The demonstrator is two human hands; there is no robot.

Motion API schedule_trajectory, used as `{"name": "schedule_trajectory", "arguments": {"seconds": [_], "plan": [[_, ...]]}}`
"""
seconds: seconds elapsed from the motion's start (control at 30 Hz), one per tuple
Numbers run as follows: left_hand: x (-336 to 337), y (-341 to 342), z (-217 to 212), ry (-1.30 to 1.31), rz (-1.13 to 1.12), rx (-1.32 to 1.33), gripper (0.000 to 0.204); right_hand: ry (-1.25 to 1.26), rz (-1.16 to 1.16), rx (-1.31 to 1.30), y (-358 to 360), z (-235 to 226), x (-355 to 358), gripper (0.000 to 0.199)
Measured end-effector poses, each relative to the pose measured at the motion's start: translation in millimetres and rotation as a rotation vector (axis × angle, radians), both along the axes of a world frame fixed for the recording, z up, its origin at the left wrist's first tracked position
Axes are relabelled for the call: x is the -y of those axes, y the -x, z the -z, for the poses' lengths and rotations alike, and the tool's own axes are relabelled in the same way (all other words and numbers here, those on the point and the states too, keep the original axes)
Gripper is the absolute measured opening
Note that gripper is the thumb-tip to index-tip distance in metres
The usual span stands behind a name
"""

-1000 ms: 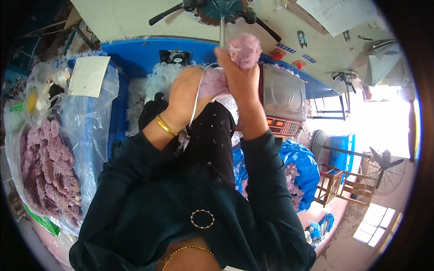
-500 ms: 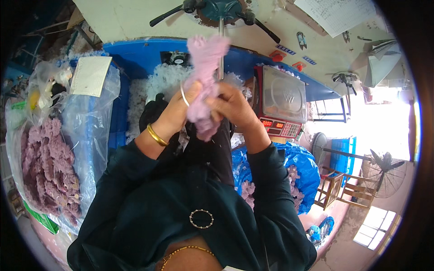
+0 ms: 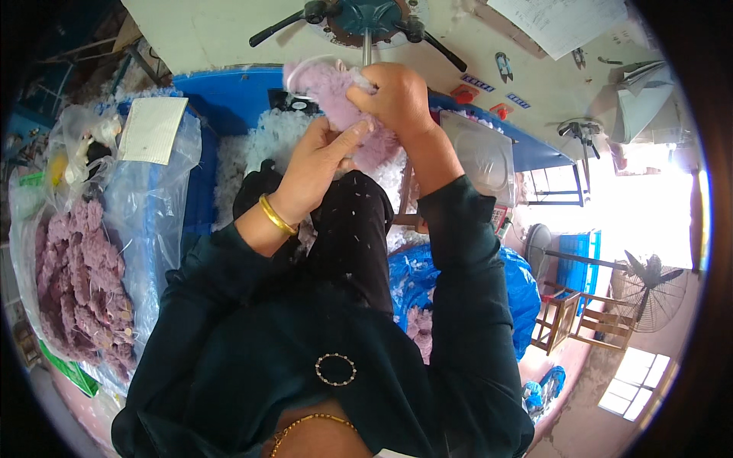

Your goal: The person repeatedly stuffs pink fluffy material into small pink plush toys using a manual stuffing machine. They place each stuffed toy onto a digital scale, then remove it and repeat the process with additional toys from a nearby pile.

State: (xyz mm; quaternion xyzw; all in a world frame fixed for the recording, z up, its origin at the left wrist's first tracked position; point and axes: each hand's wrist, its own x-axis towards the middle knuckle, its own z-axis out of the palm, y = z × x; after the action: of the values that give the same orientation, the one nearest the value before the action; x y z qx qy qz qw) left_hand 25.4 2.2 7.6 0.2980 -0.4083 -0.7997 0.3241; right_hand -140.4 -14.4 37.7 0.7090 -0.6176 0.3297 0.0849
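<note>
A fluffy pale-purple plush piece [image 3: 328,85] is held between my hands above my lap, with a thin white loop at its upper left end. My left hand [image 3: 314,156] pinches its lower part between thumb and fingers. My right hand [image 3: 395,98] is closed around its upper right side. Just above that hand, a metal tube [image 3: 367,49] comes down from a green machine head [image 3: 372,17] with black handles. The tube's lower end is hidden, so I cannot tell whether it enters the plush piece.
A blue bin [image 3: 200,183] behind my hands holds white fluffy stuffing [image 3: 263,141]. At left, a clear plastic bag [image 3: 164,206] holds many purple plush pieces [image 3: 80,282]. A scale [image 3: 477,156], a blue bag [image 3: 519,290] and a standing fan [image 3: 649,282] are at right. Snips [image 3: 504,66] lie on the machine table.
The plush piece has tilted, its upper end swinging left. My right hand has moved up to the metal tube, while my left hand has shifted slightly and now grips the lower part.
</note>
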Motion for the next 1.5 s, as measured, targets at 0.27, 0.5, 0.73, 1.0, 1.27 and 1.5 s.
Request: {"name": "schedule_trajectory", "arguments": {"seconds": [0.27, 0.5, 0.73, 1.0, 1.27, 1.5], "plan": [[-12, -2, 8, 0.084, 0.055, -0.072, 0.019, -0.123, 0.198, 0.06, 3, 7, 21, 0.025], [4, -4, -9, 1.041, -0.142, 0.543, 0.031, 0.013, 0.153, 0.109, 12, 13, 40, 0.026], [-5, -24, 15, 1.181, -0.045, 0.46, 0.029, -0.095, 0.239, 0.224, -19, 9, -7, 0.026], [43, -7, 26, -0.368, 0.234, -0.367, 0.026, -0.139, 0.456, 0.274, -3, -4, 54, 0.031], [-16, 10, 30, 0.392, -0.211, 0.158, 0.028, -0.116, 0.461, 0.208, -18, 8, 28, 0.03], [-12, -11, 48, 1.183, -0.266, 0.308, 0.02, -0.211, 0.417, 0.255, -36, 3, -15, 0.029]]}}
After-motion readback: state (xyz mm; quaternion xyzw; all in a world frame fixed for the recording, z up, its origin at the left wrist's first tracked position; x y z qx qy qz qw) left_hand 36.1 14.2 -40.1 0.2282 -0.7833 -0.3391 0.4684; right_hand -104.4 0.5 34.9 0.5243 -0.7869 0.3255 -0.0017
